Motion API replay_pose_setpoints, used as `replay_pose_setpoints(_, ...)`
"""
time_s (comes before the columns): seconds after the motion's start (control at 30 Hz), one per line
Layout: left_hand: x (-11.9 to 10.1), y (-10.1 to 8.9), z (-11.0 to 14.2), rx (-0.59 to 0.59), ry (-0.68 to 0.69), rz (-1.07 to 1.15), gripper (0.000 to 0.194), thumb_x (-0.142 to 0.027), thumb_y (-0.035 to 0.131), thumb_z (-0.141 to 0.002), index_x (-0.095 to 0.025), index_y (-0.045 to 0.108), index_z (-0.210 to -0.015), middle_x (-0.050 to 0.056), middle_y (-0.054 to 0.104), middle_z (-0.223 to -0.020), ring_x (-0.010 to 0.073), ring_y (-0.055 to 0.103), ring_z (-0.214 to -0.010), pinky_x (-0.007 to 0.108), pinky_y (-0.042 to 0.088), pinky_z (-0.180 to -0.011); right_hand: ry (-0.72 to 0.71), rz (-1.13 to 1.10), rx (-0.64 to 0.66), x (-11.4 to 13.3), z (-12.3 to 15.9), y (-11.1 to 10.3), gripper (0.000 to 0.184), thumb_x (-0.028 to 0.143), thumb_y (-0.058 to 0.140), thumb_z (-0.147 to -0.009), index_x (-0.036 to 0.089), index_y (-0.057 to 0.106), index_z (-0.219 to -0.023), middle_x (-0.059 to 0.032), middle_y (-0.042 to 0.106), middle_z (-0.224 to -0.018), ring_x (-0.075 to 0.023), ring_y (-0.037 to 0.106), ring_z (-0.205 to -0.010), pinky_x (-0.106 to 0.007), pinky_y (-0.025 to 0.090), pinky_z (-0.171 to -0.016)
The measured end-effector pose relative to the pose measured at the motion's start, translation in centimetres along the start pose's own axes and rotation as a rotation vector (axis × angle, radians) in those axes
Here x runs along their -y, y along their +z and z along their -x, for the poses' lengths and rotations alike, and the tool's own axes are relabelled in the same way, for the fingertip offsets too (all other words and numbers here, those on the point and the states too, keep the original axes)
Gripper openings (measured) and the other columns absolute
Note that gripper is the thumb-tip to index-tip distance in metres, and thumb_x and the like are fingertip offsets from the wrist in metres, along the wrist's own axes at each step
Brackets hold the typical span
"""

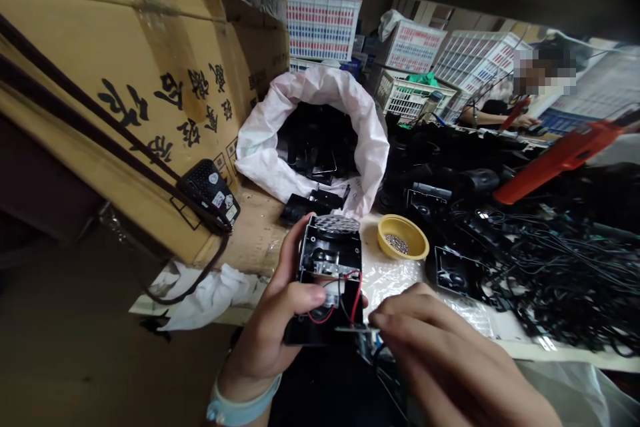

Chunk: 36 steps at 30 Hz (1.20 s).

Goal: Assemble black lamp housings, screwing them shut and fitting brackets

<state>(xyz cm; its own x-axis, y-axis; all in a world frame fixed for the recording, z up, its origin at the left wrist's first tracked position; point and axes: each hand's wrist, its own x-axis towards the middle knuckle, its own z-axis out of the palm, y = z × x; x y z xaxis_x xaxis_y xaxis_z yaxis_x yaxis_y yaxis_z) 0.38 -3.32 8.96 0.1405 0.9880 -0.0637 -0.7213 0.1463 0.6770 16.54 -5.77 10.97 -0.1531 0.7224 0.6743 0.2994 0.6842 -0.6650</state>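
Note:
My left hand (280, 307) grips an open black device housing (330, 240), its thumb pressed near a white part inside. A round metal mesh (337, 223) shows at the housing's far end. Red wires (357, 297) and black ones run from inside toward a thin flat piece (355, 329), seen edge-on, probably a circuit board. That piece is pinched between the fingertips of my right hand (430, 333), just over the near end of the housing. A dark cable (383, 367) hangs below the right hand. The fingers under the housing are mostly hidden.
A yellow bowl (415, 250) of small screws stands beyond my hands. Behind is a white sack (255, 147) of black parts. Black cables (550, 267) pile up at right, near a red power tool (560, 160). Cardboard boxes (100, 33) wall the left. A co-worker (500, 113) sits across.

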Motion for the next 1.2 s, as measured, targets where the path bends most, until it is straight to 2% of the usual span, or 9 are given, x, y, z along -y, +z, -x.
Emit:
replay_pose_setpoints(0.23, 0.0, 1.1, 0.3, -0.119, 0.061, -0.115, 0.067, -0.025, 0.064, -0.081, -0.035, 0.042, -0.143, 0.001, 0.068, -0.120, 0.0215, 0.064, -0.100, 0.026, 0.048, -0.082, -0.086, 0.084, 0.271, -0.4, -0.1, 0.5, 0.035, -0.005, 0.053, -0.086, 0.018, 0.066, -0.109, -0.0094, 0.065, -0.095, -0.0159, 0.060, -0.078, -0.026, 0.052, -0.066)
replay_pose_setpoints(0.33, 0.1, 1.1, 0.3, -0.137, 0.076, -0.153, 0.065, -0.023, 0.062, -0.082, -0.035, 0.043, -0.144, 0.000, 0.066, -0.124, 0.0175, 0.065, -0.094, 0.023, 0.048, -0.079, -0.101, 0.133, 0.319, -0.6, -0.2, 0.2, 0.036, -0.005, 0.051, -0.087, 0.017, 0.064, -0.112, -0.0101, 0.065, -0.097, -0.0165, 0.057, -0.080, -0.027, 0.050, -0.065)
replay_pose_setpoints(0.57, 0.3, 0.8, 0.3, -0.087, 0.044, -0.132, 0.069, -0.027, 0.062, -0.080, -0.031, 0.041, -0.145, 0.001, 0.061, -0.135, 0.0264, 0.055, -0.124, 0.034, 0.038, -0.106, -0.105, 0.229, 0.422, -0.6, 0.3, 0.9, 0.038, -0.003, 0.045, -0.089, 0.017, 0.062, -0.117, -0.0108, 0.063, -0.099, -0.0197, 0.053, -0.083, -0.030, 0.048, -0.068)
replay_pose_setpoints(0.67, 0.2, 0.3, 0.5, -0.025, -0.033, 0.026, 0.089, -0.026, 0.065, -0.069, -0.029, 0.030, -0.151, 0.004, 0.064, -0.130, 0.0309, 0.056, -0.122, 0.042, 0.039, -0.105, 0.051, 0.219, 0.311, -0.8, 1.0, 1.8, 0.032, 0.006, 0.046, -0.093, 0.022, 0.064, -0.114, -0.0093, 0.061, -0.097, -0.0203, 0.056, -0.083, -0.031, 0.050, -0.067)
replay_pose_setpoints(0.77, 0.3, -0.1, 0.7, 0.031, -0.021, 0.016, 0.108, -0.013, 0.068, -0.055, -0.026, 0.025, -0.153, 0.006, 0.066, -0.125, 0.0318, 0.057, -0.120, 0.042, 0.039, -0.106, 0.268, 0.156, 0.164, -1.1, 1.5, 2.7, 0.018, 0.018, 0.058, -0.094, 0.026, 0.059, -0.110, -0.0049, 0.059, -0.088, -0.0171, 0.060, -0.073, -0.026, 0.052, -0.059)
replay_pose_setpoints(0.87, 0.3, -0.2, 0.7, 0.002, -0.009, -0.021, 0.107, -0.009, 0.066, -0.053, -0.027, 0.030, -0.152, 0.006, 0.065, -0.125, 0.0332, 0.059, -0.117, 0.043, 0.044, -0.100, 0.446, -0.031, 0.021, -1.2, 1.7, 3.1, 0.019, 0.022, 0.069, -0.088, 0.027, 0.056, -0.103, -0.0024, 0.055, -0.084, -0.0155, 0.062, -0.068, -0.024, 0.055, -0.056)
replay_pose_setpoints(0.93, 0.2, -0.2, 0.7, -0.066, 0.011, 0.003, 0.104, -0.010, 0.065, -0.054, -0.026, 0.032, -0.151, 0.007, 0.066, -0.124, 0.0338, 0.059, -0.117, 0.043, 0.048, -0.097, 0.465, -0.151, -0.055, -1.4, 2.0, 2.8, 0.017, 0.023, 0.066, -0.090, 0.027, 0.060, -0.105, -0.0048, 0.056, -0.093, -0.0159, 0.063, -0.076, -0.028, 0.058, -0.068)
replay_pose_setpoints(1.07, -0.5, -1.2, 0.9, -0.138, 0.049, 0.003, 0.099, -0.014, 0.069, -0.061, -0.030, 0.032, -0.151, 0.007, 0.072, -0.111, 0.0356, 0.065, -0.109, 0.046, 0.056, -0.088, 0.481, -0.261, 0.031, -3.0, 3.4, 2.0, 0.027, 0.024, 0.061, -0.094, 0.029, 0.060, -0.120, -0.0073, 0.061, -0.112, -0.0162, 0.065, -0.092, -0.028, 0.056, -0.084)
replay_pose_setpoints(1.2, -0.9, -2.9, 1.1, -0.084, 0.087, -0.079, 0.094, -0.020, 0.068, -0.067, -0.036, 0.029, -0.152, 0.009, 0.074, -0.103, 0.0413, 0.068, -0.101, 0.055, 0.061, -0.074, 0.694, -0.449, 0.198, -5.1, 5.1, 2.7, 0.009, 0.030, 0.066, -0.092, 0.023, 0.069, -0.095, -0.0038, 0.072, -0.088, -0.0157, 0.069, -0.088, -0.023, 0.055, -0.081)
